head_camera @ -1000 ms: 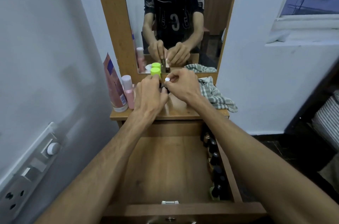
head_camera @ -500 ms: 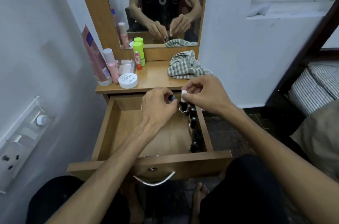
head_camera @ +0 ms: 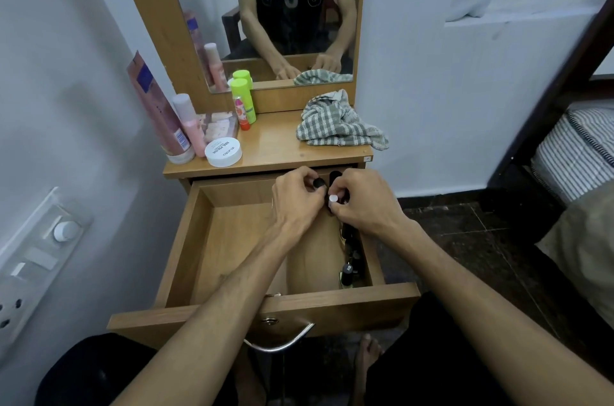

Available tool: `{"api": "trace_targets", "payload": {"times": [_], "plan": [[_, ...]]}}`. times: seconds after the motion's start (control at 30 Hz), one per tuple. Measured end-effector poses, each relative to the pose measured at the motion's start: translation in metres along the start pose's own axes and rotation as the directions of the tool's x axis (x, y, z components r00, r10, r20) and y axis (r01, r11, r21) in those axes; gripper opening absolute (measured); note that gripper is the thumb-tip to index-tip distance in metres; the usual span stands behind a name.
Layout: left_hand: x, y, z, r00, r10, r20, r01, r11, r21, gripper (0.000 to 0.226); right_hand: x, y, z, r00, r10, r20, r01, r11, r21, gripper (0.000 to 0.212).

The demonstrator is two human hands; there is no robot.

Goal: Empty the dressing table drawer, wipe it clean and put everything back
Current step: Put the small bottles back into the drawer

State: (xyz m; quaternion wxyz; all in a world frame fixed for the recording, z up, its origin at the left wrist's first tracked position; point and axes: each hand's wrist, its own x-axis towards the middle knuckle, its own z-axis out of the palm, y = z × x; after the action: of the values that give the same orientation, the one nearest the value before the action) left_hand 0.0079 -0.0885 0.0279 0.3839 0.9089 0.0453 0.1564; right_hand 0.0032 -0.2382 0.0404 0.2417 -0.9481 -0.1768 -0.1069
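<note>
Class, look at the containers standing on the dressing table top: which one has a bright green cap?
The slim green-capped bottle, standing by the mirror's lower edge. The tall pink tube and pink bottle have pale caps, and the white jar is low and round.

Both hands came off the table top and lowered to the drawer's (head_camera: 186,249) far right corner, left hand (head_camera: 295,203) pinching a black-capped bottle (head_camera: 319,183), right hand (head_camera: 360,203) a white-capped one (head_camera: 333,198)
</note>
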Motion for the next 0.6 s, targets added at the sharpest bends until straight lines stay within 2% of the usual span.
{"api": "trace_targets", "payload": {"times": [0.13,0.47,0.6], "plan": [[-0.0009,-0.0036,0.0072,1.000,0.000,0.024,0.000,1.000,-0.010,0.022,0.0037,0.0066,0.0054,0.998,0.036,-0.050,-0.036,0.999,0.010,0.005],[-0.0041,-0.0051,0.0035,0.995,-0.030,0.094,0.036,0.997,-0.061,0.027,0.0062,0.0005,0.0052,0.998,0.062,-0.032,-0.063,0.998,-0.020,0.014],[-0.0041,-0.0051,0.0012,0.995,-0.071,0.066,0.074,0.996,-0.051,0.031,0.0063,-0.0001,0.0042,0.998,0.065,-0.027,-0.065,0.998,-0.011,0.021]]}}
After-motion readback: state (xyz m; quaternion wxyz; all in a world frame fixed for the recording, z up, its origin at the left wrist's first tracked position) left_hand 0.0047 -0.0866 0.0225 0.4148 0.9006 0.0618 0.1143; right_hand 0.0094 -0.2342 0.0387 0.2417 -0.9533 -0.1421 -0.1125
